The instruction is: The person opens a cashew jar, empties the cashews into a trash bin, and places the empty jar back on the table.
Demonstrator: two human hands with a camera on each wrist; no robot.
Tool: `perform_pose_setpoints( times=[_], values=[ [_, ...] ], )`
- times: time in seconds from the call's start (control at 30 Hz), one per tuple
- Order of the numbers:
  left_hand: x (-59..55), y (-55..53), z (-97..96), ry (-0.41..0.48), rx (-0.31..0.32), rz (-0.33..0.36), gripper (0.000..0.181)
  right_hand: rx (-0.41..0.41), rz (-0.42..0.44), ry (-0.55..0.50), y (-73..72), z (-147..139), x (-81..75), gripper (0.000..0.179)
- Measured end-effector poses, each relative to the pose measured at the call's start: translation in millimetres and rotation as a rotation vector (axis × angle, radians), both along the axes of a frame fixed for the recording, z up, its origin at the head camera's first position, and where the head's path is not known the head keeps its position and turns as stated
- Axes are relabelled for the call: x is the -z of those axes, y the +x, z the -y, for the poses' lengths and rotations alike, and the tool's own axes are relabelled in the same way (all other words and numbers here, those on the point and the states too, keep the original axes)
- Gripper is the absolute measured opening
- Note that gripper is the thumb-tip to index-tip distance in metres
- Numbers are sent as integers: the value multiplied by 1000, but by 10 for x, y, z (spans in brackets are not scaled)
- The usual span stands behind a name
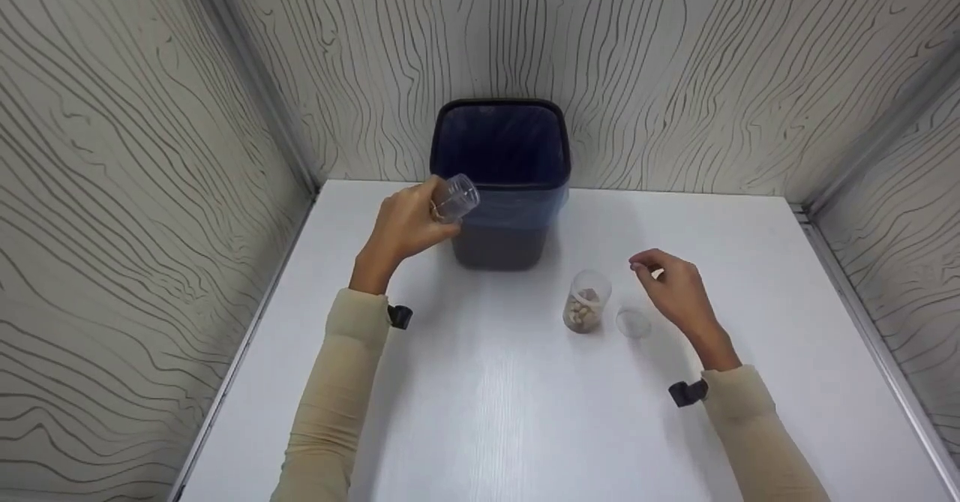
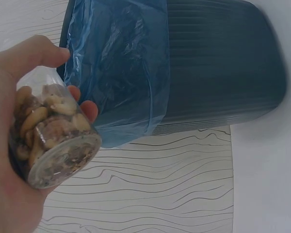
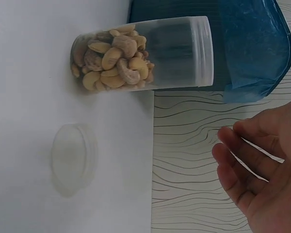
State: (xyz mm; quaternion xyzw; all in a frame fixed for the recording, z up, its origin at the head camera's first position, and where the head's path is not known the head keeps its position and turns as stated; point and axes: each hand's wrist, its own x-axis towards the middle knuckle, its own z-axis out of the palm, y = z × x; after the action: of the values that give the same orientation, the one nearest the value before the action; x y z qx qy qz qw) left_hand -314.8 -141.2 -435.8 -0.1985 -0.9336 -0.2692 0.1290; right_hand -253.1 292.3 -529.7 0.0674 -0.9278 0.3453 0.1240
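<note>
My left hand (image 1: 411,220) grips a clear plastic jar (image 1: 459,198) just in front of the bin's near rim. In the left wrist view that jar (image 2: 58,136) is tilted, with cashews and dark crumbs inside. A second clear jar (image 1: 583,314) stands upright and uncapped on the table, partly filled with nuts (image 3: 119,60). Flat beside it lies a clear round lid (image 1: 634,323). My right hand (image 1: 677,288) hovers to the right of the standing jar and lid, its fingers loosely bent. Nothing shows between those fingers (image 3: 228,158) in the right wrist view.
A dark bin (image 1: 499,243) with a blue plastic liner (image 1: 517,205) stands at the back of the white table (image 1: 487,397). Panels with a wavy grain pattern (image 1: 525,29) rise behind the table and along both sides.
</note>
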Motion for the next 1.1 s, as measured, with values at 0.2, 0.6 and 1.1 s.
perform_pose_setpoints(
  times=[0.2, 0.6, 1.1],
  values=[
    [-11, -16, 35, 6, 3, -10, 35, -25, -32, 9, -78, 106, -150, 24],
    [-22, -50, 84, 15, -14, -2, 34, -48, -35, 10, -225, 330, -433, 44],
    [-98, -119, 147, 3, -17, -7, 35, -89, -13, 115, -473, 528, -816, 66]
  ],
)
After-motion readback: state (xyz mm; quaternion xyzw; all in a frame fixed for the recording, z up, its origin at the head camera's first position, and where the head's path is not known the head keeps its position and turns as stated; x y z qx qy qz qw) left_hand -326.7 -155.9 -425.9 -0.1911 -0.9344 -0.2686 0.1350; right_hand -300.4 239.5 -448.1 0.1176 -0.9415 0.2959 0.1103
